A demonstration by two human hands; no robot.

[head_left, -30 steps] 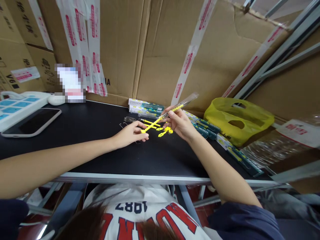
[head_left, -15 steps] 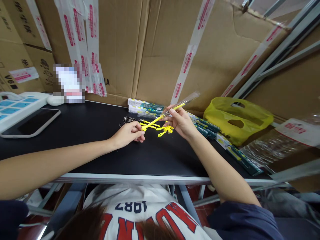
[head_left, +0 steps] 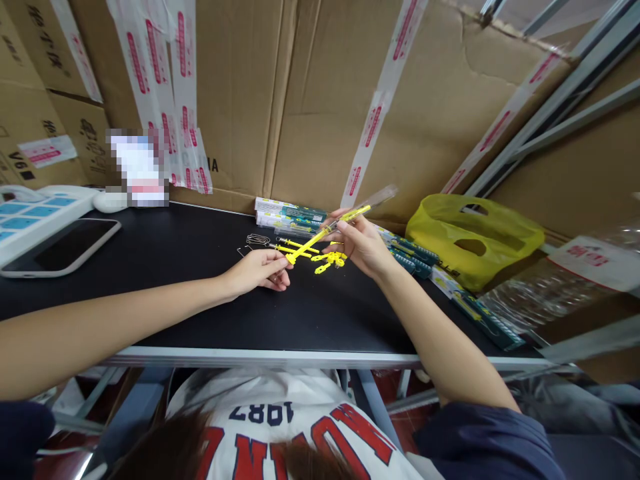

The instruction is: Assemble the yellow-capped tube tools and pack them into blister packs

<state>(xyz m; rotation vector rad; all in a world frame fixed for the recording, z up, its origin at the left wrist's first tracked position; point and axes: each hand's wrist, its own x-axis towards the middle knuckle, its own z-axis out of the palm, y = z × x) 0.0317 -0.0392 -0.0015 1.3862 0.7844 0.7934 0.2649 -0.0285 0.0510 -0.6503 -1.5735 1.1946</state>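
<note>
A thin yellow plastic rod (head_left: 309, 245) slants up to the right between my hands. My left hand (head_left: 263, 270) is closed, with thumb and finger pinching its lower end. My right hand (head_left: 363, 247) grips a clear plastic sleeve (head_left: 383, 195) that surrounds the rod's upper part. Below my right hand lie small yellow plastic pieces (head_left: 330, 261), partly overlapping. More yellow rods (head_left: 295, 249) lie on the table behind my left fingers, near some bent metal wires (head_left: 257, 240).
Printed slim packages (head_left: 290, 210) line the back of the black table (head_left: 320, 320), and several more (head_left: 480, 310) run down the right. A yellow plastic bag (head_left: 475, 233) and clear plastic packaging (head_left: 525, 297) are at right. A phone (head_left: 63, 247) and power strip (head_left: 40, 213) are at left.
The yellow rod reaches further up inside the clear sleeve. My left hand, still pinching the lower end, has barely shifted, and my right hand stays around the sleeve.
</note>
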